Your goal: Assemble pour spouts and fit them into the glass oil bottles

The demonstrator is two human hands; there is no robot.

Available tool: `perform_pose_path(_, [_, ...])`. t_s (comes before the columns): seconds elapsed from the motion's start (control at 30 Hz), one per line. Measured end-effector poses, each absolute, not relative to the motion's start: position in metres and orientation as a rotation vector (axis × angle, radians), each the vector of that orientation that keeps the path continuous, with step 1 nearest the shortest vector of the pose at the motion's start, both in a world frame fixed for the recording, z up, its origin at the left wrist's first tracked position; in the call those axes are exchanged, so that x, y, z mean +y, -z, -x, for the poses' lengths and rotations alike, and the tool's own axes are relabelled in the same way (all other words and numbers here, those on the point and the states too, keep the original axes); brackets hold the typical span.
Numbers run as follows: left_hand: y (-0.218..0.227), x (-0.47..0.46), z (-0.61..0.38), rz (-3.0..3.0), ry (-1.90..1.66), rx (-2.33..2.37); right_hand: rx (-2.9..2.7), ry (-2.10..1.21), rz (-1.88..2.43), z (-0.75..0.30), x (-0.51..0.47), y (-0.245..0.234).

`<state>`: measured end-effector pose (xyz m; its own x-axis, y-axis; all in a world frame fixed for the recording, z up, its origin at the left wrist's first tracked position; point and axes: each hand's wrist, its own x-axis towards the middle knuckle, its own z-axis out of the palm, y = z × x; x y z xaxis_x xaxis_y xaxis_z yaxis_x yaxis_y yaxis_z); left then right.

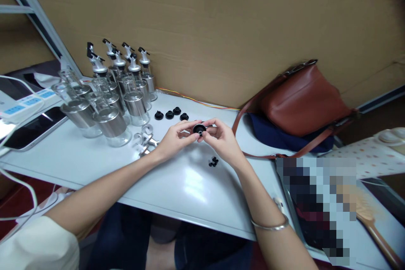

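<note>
White tabletop (158,181) extends nearward to front edge (190,220); left hand (180,137), right hand (224,139) raised together, curled, fingertips pinching black cap (199,128).

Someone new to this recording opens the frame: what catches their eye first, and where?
Probably the reddish-brown bag at the back right, lying on dark blue fabric. Next, the cluster of steel-banded glass bottles at the left, some topped with silver-and-black spouts. Then, mid-table, the left hand and right hand, holding a small round black part between them.
</note>
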<state>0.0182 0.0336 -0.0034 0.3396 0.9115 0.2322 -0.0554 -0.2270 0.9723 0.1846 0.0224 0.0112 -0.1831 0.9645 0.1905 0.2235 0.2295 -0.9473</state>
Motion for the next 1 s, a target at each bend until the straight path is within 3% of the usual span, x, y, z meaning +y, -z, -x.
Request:
perform_pose_path(0.53, [0.006,0.032,-0.02,-1.64,-1.311,0.853,-1.659,-0.928,1.09,-0.183,0.022,-0.01])
perform_pose_path(0.83, [-0.006,0.033,-0.006,-2.378,-1.344,0.764,-1.709,-0.807,1.043,-0.177,0.02,-0.011])
perform_pose_path(1.0, [-0.036,0.024,0.025,-2.419,-1.774,1.046,-1.769,-0.51,1.035,-0.179,0.019,-0.014])
